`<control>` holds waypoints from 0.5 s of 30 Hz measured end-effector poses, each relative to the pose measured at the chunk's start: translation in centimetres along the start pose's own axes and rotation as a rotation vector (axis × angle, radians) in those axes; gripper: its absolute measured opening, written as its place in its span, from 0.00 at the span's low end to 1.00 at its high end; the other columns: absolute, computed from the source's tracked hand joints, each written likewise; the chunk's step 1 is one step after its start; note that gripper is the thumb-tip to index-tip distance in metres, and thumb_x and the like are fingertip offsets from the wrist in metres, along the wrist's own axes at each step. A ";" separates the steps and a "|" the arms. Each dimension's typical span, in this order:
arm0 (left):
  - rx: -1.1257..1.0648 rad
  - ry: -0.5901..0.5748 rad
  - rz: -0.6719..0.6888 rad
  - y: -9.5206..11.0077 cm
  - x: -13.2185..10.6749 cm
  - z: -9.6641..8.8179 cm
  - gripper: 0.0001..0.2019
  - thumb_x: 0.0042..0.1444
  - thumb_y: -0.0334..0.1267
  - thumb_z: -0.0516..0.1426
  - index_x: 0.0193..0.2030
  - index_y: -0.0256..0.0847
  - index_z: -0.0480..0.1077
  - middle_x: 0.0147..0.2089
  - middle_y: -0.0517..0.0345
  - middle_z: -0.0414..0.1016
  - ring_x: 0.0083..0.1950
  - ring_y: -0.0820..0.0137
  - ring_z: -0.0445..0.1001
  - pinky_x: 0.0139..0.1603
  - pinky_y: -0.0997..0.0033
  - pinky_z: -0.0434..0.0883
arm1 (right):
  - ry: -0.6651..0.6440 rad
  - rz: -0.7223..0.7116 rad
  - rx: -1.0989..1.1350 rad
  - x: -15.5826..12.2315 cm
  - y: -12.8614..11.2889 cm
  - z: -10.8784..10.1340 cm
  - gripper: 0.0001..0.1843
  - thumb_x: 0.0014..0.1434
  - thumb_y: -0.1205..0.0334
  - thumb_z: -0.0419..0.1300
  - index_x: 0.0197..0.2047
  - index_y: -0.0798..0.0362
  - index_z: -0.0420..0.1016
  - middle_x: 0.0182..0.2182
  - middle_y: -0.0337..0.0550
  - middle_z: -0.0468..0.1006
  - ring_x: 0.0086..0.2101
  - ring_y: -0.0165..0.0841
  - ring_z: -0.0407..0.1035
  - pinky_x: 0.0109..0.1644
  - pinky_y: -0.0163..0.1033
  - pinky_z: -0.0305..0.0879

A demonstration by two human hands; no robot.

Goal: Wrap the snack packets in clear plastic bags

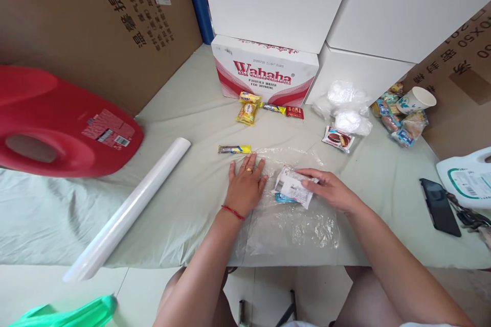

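Observation:
My left hand (246, 186) lies flat with spread fingers, at the left edge of a sheet of clear plastic film (268, 235). Just beyond its fingertips is a yellow and dark snack bar (234, 149). My right hand (330, 189) grips the right side of a white snack packet (293, 184) above the film, thumb on top. From under that packet peeks the edge of a blue wrapper (285, 197); the rest of it is hidden. Beyond my right hand is a packaged chocolate pie (338, 139).
A roll of film (134, 204) slants over the table's front edge, near a red jug (65, 127). Against a Wahaba box (264, 74) lie yellow packets (247, 112), a second bar (273, 108) and a red packet (294, 112). Rightward are crumpled film bundles (351, 121), a paper cup (417, 100) and a phone (439, 207).

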State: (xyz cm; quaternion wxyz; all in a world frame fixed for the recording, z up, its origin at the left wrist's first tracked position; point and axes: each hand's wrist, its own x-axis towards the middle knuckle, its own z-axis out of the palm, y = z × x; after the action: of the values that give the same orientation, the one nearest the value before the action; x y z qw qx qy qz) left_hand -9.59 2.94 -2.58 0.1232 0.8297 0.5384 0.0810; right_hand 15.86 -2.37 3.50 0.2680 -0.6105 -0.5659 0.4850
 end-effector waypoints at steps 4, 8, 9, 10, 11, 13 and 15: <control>-0.001 -0.007 -0.004 0.2 0.0 -0.1 0.27 0.73 0.46 0.45 0.76 0.46 0.60 0.81 0.49 0.48 0.81 0.55 0.50 0.77 0.32 0.47 | 0.202 -0.195 -0.481 0.4 0.2 1.2 0.27 0.66 0.40 0.59 0.59 0.48 0.80 0.53 0.54 0.78 0.55 0.49 0.68 0.62 0.60 0.65; -0.013 -0.003 -0.008 0.4 -0.1 -0.3 0.27 0.73 0.46 0.44 0.76 0.46 0.59 0.81 0.51 0.48 0.81 0.57 0.49 0.77 0.32 0.47 | 0.088 -0.339 -0.617 0.2 0.6 2.9 0.32 0.65 0.45 0.63 0.68 0.46 0.70 0.65 0.54 0.70 0.64 0.51 0.61 0.67 0.59 0.63; -0.020 0.000 -0.011 0.5 -0.1 -0.3 0.27 0.73 0.46 0.44 0.76 0.46 0.59 0.81 0.51 0.49 0.81 0.57 0.49 0.77 0.31 0.47 | 0.062 -0.341 -0.629 0.3 0.7 3.2 0.31 0.65 0.47 0.63 0.69 0.46 0.69 0.65 0.54 0.69 0.65 0.51 0.61 0.67 0.60 0.63; -0.027 0.004 -0.012 0.5 -0.1 -0.3 0.27 0.73 0.46 0.44 0.75 0.46 0.59 0.81 0.51 0.49 0.81 0.57 0.50 0.77 0.31 0.46 | 0.049 -0.337 -0.628 0.4 0.8 3.5 0.30 0.66 0.50 0.62 0.69 0.45 0.69 0.65 0.54 0.70 0.64 0.50 0.63 0.66 0.60 0.65; -0.035 0.009 -0.009 0.4 -0.1 -0.3 0.27 0.73 0.46 0.44 0.75 0.46 0.60 0.81 0.51 0.50 0.81 0.57 0.50 0.77 0.31 0.46 | 0.049 -0.334 -0.614 0.5 0.9 3.5 0.28 0.66 0.54 0.61 0.69 0.45 0.69 0.65 0.53 0.70 0.63 0.49 0.64 0.66 0.59 0.66; -0.052 0.022 0.004 0.4 -0.1 -0.3 0.27 0.73 0.46 0.44 0.75 0.45 0.60 0.80 0.49 0.50 0.81 0.56 0.51 0.77 0.31 0.46 | 0.058 -0.367 -0.564 0.6 0.9 3.4 0.27 0.67 0.58 0.60 0.68 0.43 0.69 0.64 0.51 0.71 0.63 0.47 0.66 0.66 0.58 0.67; -0.066 0.035 0.016 0.3 -0.2 -0.2 0.27 0.73 0.46 0.45 0.75 0.46 0.61 0.80 0.48 0.51 0.80 0.56 0.51 0.77 0.31 0.46 | 0.048 -0.438 -0.520 0.5 0.8 3.1 0.28 0.66 0.59 0.61 0.69 0.41 0.68 0.65 0.49 0.70 0.64 0.46 0.65 0.66 0.56 0.67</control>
State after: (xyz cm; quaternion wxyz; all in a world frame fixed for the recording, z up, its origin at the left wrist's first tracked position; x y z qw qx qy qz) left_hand -9.45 2.69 -2.34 0.1403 0.8280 0.5307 0.1142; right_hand 13.40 -2.72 1.48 0.2143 -0.5338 -0.7817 0.2410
